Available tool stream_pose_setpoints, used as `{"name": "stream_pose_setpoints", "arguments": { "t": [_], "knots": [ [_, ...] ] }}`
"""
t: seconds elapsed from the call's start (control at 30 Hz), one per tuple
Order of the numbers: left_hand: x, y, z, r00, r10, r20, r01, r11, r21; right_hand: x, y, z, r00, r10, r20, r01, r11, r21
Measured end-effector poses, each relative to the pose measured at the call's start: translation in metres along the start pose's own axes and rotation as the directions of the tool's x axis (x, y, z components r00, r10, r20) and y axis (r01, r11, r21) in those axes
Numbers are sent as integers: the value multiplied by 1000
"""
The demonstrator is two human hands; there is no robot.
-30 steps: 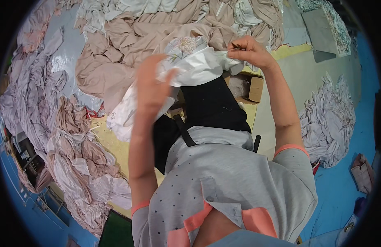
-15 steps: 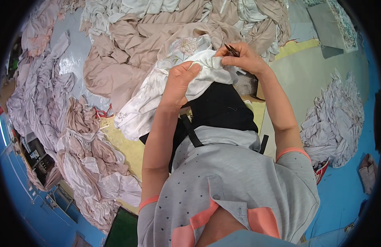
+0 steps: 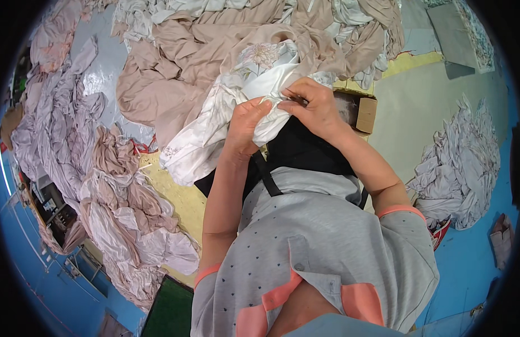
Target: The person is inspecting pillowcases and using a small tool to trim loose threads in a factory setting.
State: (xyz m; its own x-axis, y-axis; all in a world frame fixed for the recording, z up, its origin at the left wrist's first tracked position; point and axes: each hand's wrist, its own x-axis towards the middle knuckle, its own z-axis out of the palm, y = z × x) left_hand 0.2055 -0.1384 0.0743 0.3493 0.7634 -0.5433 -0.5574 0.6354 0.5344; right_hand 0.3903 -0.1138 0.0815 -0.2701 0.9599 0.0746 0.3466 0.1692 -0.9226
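Note:
White fabric (image 3: pixel 212 121) with a printed flower (image 3: pixel 259 58) at its far end lies bunched across my lap. My left hand (image 3: pixel 246 123) is closed and pinches the edge of this cloth between thumb and fingers. Close beside it, my right hand (image 3: pixel 317 109) is curled, its thumb and fingertips at the same edge. Small dark thread snips (image 3: pixel 297 101) sit within the right hand, mostly hidden by the fingers. Black cloth (image 3: pixel 305 146) covers my lap under the white fabric.
A big heap of beige fabric (image 3: pixel 159 78) lies ahead. Mauve and pinkish cloth piles (image 3: pixel 119 219) run down the left. An open cardboard box (image 3: pixel 366 115) stands just beyond my right forearm. Farther right is a pale grey-lilac cloth pile (image 3: pixel 459 168).
My right hand has come down and left, closer to my left hand at the cloth edge. The snips' tips, which stuck up before, are now mostly hidden. The cardboard box shows more.

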Motion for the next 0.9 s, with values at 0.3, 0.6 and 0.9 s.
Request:
{"name": "stream_pose_setpoints", "arguments": {
  "t": [0.3, 0.6, 0.9],
  "knots": [
    [-5, -1, -7, 996, 12, -87, -16, 999, -52, -3, 13, 4, 990, 96, -104, -84, 990, 109],
    [-3, -3, -7, 990, 51, -133, -47, 998, 29, -7, 6, -8, 939, 339, 63, -306, 736, 604],
    [1, -12, -17, 975, 199, -101, -173, 959, 224, -32, 27, -45, 992, 18, 121, 3, 986, -168]
  ]
}}
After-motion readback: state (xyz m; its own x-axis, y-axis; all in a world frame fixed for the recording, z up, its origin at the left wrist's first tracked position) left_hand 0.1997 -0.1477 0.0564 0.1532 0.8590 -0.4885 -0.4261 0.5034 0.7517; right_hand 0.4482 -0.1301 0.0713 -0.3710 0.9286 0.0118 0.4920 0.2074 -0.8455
